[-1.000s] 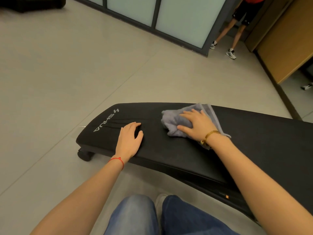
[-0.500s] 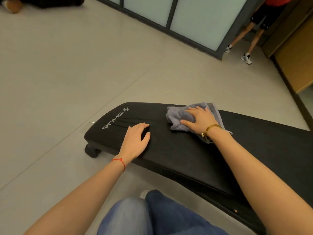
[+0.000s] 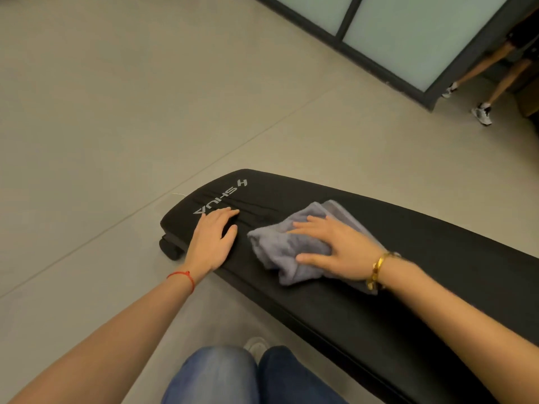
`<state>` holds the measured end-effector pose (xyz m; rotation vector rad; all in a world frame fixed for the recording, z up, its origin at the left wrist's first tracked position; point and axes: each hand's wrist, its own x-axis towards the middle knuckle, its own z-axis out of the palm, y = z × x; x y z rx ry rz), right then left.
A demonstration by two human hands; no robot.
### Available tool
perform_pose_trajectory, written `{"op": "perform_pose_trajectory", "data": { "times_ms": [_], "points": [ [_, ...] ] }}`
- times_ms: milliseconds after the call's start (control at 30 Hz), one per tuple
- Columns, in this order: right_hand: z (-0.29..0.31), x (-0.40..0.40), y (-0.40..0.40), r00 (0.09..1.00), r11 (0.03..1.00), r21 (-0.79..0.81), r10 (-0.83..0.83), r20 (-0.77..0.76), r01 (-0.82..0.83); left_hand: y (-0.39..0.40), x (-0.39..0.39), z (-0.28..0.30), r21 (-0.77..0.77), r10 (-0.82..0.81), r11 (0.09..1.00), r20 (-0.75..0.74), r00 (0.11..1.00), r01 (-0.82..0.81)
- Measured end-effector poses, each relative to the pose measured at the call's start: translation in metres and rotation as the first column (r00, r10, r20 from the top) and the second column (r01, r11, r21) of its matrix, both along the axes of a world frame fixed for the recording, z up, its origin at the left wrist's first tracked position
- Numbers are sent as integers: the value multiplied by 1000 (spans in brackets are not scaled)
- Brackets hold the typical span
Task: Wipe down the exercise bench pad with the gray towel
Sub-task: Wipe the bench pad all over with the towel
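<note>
Flat-fingered, right grip (image 3: 335,247) presses gray towel (image 3: 280,249) onto bench pad (image 3: 408,272); left grip (image 3: 214,239) rests released, apparently flat, beside it.

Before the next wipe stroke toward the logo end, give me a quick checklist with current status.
1. Right hand flat on the gray towel: ok.
2. Towel lying on the bench pad, not hanging off the near edge: ok.
3. Left hand bracing the pad beside the SHUA logo: ok.
4. Path to the logo end free: not ok, the left hand lies in it.
5. Towel damp or dry: cannot tell.
6. Bystander's legs away from the bench: ok.
</note>
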<state>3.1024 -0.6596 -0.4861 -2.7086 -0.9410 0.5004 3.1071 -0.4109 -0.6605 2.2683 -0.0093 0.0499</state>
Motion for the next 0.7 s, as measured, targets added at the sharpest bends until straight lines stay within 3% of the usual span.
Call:
{"op": "perform_pose_trajectory", "data": {
  "times_ms": [167, 233, 333, 433, 500, 600, 700],
  "points": [
    [-27, 90, -2, 932, 916, -218, -294, 210, 338, -2, -1, 4, -12, 12, 1000, 6, 1000, -12],
    [-42, 87, 20, 950, 929, -245, -225, 217, 276, -2, -2, 4, -18, 11, 1000, 8, 1000, -11],
    [-41, 33, 46, 987, 981, -164, -76, 142, 99, 0, -1, 3, -39, -6, 999, 24, 1000, 7],
    [-26, -9, 37, 999, 998, -52, 22, 42, -20, 0, -1, 2, -54, 2, 999, 9, 1000, -1],
    [-13, 4, 24, 999, 999, -20, 38, 16, -38, -1, -1, 3, -28, 6, 1000, 13, 1000, -6],
    [-19, 61, 6, 979, 986, -74, -139, 146, 151, -3, -1, 3, -11, 13, 1000, 12, 1000, -13],
    [-39, 100, 11, 926, 902, -253, -293, 237, 350, -3, -1, 3, -16, 22, 1000, 17, 1000, -22]
  ]
}}
